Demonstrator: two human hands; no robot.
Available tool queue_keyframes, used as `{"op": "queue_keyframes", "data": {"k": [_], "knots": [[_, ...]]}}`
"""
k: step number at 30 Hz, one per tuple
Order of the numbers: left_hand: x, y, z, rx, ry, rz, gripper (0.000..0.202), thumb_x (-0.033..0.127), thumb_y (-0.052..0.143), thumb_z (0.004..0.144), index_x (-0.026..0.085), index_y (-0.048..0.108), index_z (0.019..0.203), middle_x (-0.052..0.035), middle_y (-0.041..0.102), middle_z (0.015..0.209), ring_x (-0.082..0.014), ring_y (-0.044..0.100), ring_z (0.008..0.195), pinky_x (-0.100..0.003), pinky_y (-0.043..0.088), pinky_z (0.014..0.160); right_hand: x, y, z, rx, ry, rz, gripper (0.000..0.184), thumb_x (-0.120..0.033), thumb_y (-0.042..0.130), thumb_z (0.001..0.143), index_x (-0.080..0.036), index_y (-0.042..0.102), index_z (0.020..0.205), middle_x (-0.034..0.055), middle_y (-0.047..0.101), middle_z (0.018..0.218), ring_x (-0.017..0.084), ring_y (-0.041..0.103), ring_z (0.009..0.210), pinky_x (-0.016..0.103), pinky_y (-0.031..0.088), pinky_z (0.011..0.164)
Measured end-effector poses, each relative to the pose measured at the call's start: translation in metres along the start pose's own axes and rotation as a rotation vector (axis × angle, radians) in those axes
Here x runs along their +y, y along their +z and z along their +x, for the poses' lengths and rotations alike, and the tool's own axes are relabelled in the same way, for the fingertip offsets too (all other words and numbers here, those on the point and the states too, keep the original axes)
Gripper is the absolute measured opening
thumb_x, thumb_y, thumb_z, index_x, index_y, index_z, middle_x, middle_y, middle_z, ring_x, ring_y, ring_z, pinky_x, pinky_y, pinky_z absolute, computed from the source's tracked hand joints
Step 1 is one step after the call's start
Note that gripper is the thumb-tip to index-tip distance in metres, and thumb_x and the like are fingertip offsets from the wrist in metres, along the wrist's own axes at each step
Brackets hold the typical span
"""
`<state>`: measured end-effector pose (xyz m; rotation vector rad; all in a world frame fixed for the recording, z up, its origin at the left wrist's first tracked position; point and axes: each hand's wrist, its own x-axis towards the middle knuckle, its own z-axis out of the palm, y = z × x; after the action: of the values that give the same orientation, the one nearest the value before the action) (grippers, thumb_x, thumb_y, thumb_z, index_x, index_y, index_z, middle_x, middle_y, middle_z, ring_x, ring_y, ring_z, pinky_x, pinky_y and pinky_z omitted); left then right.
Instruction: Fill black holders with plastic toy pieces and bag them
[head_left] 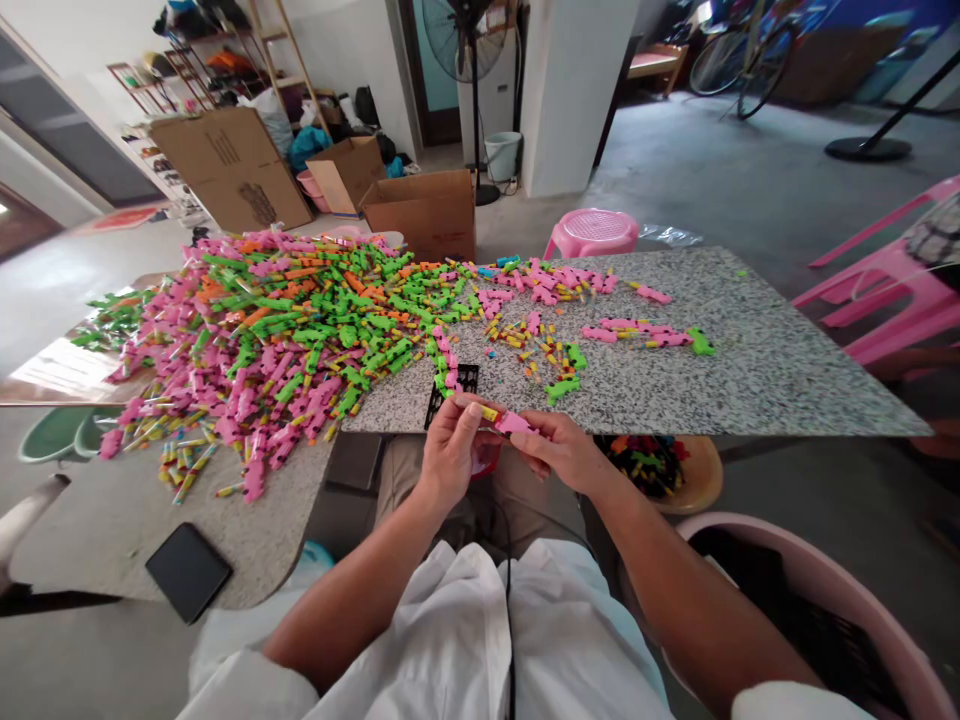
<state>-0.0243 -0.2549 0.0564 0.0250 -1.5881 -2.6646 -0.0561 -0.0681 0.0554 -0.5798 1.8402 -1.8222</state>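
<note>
Close to the table's front edge, my left hand (450, 448) pinches the yellow end of a small tube (489, 413). On the tube's other end sits a pink plastic toy piece (513, 424), gripped by the fingers of my right hand (564, 452). Just beyond my left hand lies a black slotted tray (469, 376), with a row of pink and green pieces (444, 355) along it. Several loose yellow and red tubes (536, 348) are scattered past my hands, near two green pieces (564, 388).
A large heap of pink, green and orange toy pieces (300, 320) covers the left of the speckled stone table (765, 370). A black phone or tablet (187, 572) lies front left. Under the table's right side stand a basin of parts (701, 475) and a pink tub (817, 565).
</note>
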Motion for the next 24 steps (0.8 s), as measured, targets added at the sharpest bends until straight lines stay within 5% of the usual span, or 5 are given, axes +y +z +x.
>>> {"op": "queue_keyframes", "data": {"k": [9, 14, 24], "knots": [[0.003, 0.003, -0.003, 0.0, 0.094, 0.181, 0.035, 0.054, 0.069, 0.095, 0.019, 0.064, 0.099, -0.0053, 0.072, 0.097, -0.0135, 0.07, 0.078, -0.026, 0.061, 0.072, 0.006, 0.0, -0.001, 0.132, 0.028, 0.212, 0.035, -0.054, 0.067, 0.095, -0.02, 0.064, 0.09, -0.0073, 0.047, 0.051, 0.009, 0.036, 0.04, 0.024, 0.035, 0.042], [0.0, 0.003, 0.003, 0.083, 0.06, 0.066, 0.033, 0.052, 0.07, 0.095, 0.02, 0.063, 0.097, -0.0033, 0.073, 0.097, -0.012, 0.068, 0.077, -0.024, 0.06, 0.069, 0.001, 0.005, -0.003, 0.052, 0.046, 0.137, 0.039, -0.055, 0.068, 0.093, -0.02, 0.06, 0.081, -0.0056, 0.049, 0.052, 0.009, 0.04, 0.042, 0.023, 0.031, 0.042], [-0.006, 0.002, -0.001, 0.072, -0.022, 0.009, 0.034, 0.052, 0.074, 0.092, 0.021, 0.063, 0.098, -0.0031, 0.073, 0.094, -0.0148, 0.071, 0.081, -0.024, 0.061, 0.064, 0.006, 0.016, -0.001, 0.083, 0.073, 0.194, 0.04, -0.06, 0.068, 0.09, -0.02, 0.06, 0.084, -0.0061, 0.047, 0.05, 0.01, 0.038, 0.041, 0.024, 0.032, 0.041]]}}
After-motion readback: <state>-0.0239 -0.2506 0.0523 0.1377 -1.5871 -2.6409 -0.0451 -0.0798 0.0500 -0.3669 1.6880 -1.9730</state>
